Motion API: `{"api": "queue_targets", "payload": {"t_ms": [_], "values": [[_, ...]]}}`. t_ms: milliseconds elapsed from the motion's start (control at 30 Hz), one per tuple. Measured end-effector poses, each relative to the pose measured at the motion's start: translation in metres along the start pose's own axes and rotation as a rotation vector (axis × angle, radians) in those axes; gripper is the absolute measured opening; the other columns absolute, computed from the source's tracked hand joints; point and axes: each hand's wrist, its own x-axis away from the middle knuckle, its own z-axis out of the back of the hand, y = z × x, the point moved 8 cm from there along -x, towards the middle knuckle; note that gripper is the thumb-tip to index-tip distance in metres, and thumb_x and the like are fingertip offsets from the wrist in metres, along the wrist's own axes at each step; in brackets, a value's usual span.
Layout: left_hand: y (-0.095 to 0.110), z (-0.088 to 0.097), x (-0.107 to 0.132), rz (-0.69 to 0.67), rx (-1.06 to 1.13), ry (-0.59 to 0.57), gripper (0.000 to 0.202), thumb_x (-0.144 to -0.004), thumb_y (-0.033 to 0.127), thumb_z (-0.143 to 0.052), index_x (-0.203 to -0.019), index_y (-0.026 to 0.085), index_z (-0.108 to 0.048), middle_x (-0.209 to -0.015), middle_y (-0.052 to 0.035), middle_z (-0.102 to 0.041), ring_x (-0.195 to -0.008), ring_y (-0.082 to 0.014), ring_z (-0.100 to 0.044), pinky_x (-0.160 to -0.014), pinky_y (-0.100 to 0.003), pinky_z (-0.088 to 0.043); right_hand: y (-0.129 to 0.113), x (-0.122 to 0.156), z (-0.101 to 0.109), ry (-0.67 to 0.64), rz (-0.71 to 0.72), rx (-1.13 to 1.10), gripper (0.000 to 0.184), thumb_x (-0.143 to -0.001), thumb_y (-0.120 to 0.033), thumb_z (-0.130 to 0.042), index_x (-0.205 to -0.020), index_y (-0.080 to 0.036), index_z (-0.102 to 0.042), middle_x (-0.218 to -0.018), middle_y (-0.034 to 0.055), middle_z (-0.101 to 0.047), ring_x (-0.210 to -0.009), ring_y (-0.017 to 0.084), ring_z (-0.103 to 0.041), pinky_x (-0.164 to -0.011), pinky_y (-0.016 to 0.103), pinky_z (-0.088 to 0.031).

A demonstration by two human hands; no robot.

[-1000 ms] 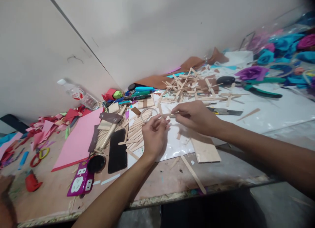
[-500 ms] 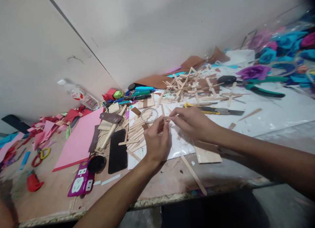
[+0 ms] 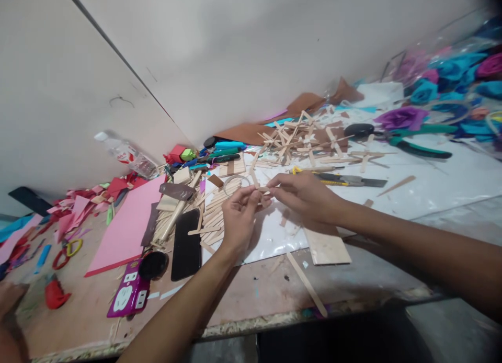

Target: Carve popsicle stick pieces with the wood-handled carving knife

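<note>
My left hand (image 3: pixel 240 212) pinches a pale popsicle-stick piece (image 3: pixel 254 178) over the white plastic-covered sheet. From the right, my right hand (image 3: pixel 301 193) grips the end of a short stick piece (image 3: pixel 263 190) that meets the first one. Exactly how the two join is hidden by the fingertips. Just behind the left hand lies a roll of clear tape (image 3: pixel 236 184) on a spread of loose popsicle sticks (image 3: pixel 215 208). A yellow-and-grey box cutter (image 3: pixel 345 180) rests beyond my right hand. Farther back is a pile of glued stick shapes (image 3: pixel 290 140).
A black phone (image 3: pixel 185 245), a purple case (image 3: pixel 127 295) and pink paper (image 3: pixel 129 222) lie to the left. Scissors (image 3: pixel 66 252) and another person's hand (image 3: pixel 11 297) are farther left. Green-handled pliers (image 3: pixel 419 148), crepe flowers (image 3: pixel 402 117) and a wooden block (image 3: pixel 328 245) are on the right.
My left hand has shifted slightly left and turned, so the short stick piece between the hands shows more clearly. The other person's hand at far left has come further into view.
</note>
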Motion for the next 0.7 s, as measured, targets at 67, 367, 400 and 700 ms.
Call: {"api": "queue_targets", "payload": {"t_ms": [67, 367, 400, 700], "values": [[-0.002, 0.0, -0.002, 0.04, 0.043, -0.034, 0.035, -0.075, 0.044, -0.096, -0.095, 0.02, -0.079, -0.094, -0.0046, -0.084, -0.087, -0.0196, -0.082, -0.084, -0.035, -0.069, -0.001, -0.001, 0.003, -0.021, 0.032, -0.023, 0.022, -0.098, -0.023, -0.058, -0.094, -0.014, -0.078, -0.069, 0.0015, -0.076, -0.057, 0.011, -0.062, -0.059, 0.022, -0.04], [0.005, -0.005, 0.001, 0.132, 0.089, -0.102, 0.033, -0.067, 0.042, -0.101, -0.077, 0.022, -0.078, -0.088, -0.0045, -0.085, -0.09, -0.023, -0.083, -0.079, -0.036, -0.071, -0.023, -0.002, 0.012, -0.129, 0.175, 0.039, 0.02, -0.099, -0.021, -0.057, -0.094, -0.015, -0.075, -0.059, -0.0032, -0.065, -0.05, 0.009, -0.05, -0.054, 0.021, -0.033], [0.005, -0.005, 0.001, 0.132, 0.08, -0.101, 0.033, -0.066, 0.042, -0.102, -0.076, 0.021, -0.078, -0.087, -0.0045, -0.085, -0.088, -0.023, -0.083, -0.077, -0.036, -0.071, -0.024, -0.003, 0.013, -0.137, 0.162, 0.048, 0.02, -0.099, -0.021, -0.057, -0.091, -0.015, -0.074, -0.058, -0.0032, -0.065, -0.05, 0.009, -0.05, -0.054, 0.022, -0.034], [0.011, -0.001, 0.005, 0.047, -0.058, -0.059, 0.018, -0.081, 0.036, -0.093, -0.084, 0.022, -0.083, -0.09, -0.0054, -0.084, -0.086, -0.0203, -0.082, -0.08, -0.035, -0.072, -0.025, 0.0, 0.011, -0.051, 0.047, 0.068, 0.02, -0.096, -0.019, -0.059, -0.085, -0.015, -0.075, -0.054, -0.0033, -0.06, -0.047, 0.009, -0.046, -0.054, 0.023, -0.031]]}}
